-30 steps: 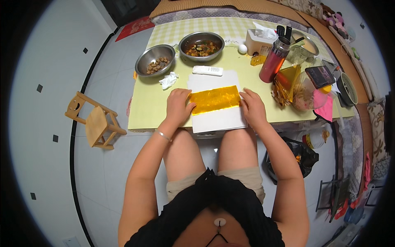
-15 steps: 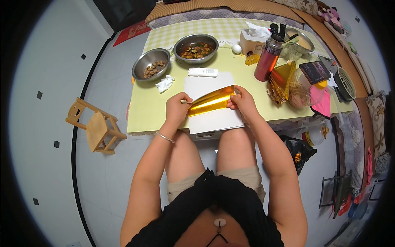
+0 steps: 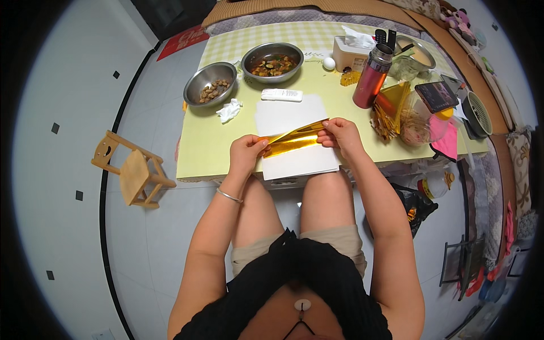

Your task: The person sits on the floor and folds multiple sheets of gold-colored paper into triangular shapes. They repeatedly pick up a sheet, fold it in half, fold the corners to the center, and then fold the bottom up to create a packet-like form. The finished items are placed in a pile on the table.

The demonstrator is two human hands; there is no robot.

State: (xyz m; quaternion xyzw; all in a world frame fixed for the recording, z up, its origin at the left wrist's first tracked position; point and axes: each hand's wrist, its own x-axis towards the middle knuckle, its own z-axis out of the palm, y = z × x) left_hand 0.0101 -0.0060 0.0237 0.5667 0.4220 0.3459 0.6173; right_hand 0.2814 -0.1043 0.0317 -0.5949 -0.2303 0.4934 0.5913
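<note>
Between my hands a sheet of shiny gold foil paper [image 3: 292, 145] is stretched, its far edge folded over toward me. My left hand [image 3: 247, 152] pinches its left end between thumb and fingers. At the right end my right hand [image 3: 339, 136] grips the paper the same way. Beneath the foil lies a stack of white paper [image 3: 300, 165] at the table's near edge. A white slim box-like item [image 3: 281, 95] rests just beyond the stack.
Two metal bowls, one with brown nuts or shells [image 3: 199, 78], one with food in liquid [image 3: 246, 63], stand at the far left. A crumpled tissue [image 3: 229, 111] lies near. To the right are a red thermos [image 3: 371, 79], folded gold paper [image 3: 392, 107] and a phone [image 3: 436, 97].
The far edge of the gold foil paper has folded further down toward me, making the strip narrower. My left fingers have shifted slightly inward along its left end.
</note>
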